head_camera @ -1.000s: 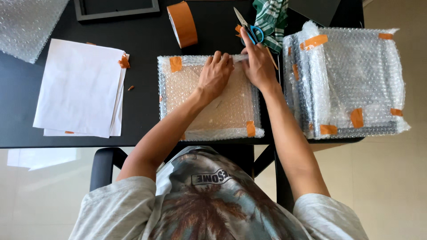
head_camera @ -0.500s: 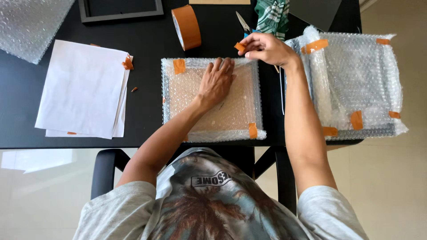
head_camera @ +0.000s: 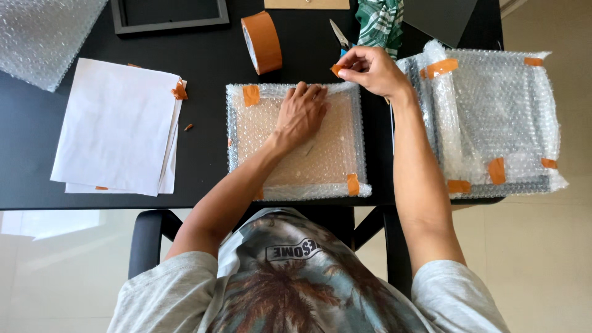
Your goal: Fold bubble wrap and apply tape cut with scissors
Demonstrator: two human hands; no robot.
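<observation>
orange tape piece [head_camera: 336,69] pinched at right hand [head_camera: 372,69] fingertips

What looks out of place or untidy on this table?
Little. A crumpled tape scrap clings to the paper stack, and a smaller bit lies loose on the table. The wrapped parcels sit square.

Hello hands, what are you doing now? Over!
Left hand flat on parcel. Right hand pinching tape piece. Nothing in the way.
</observation>
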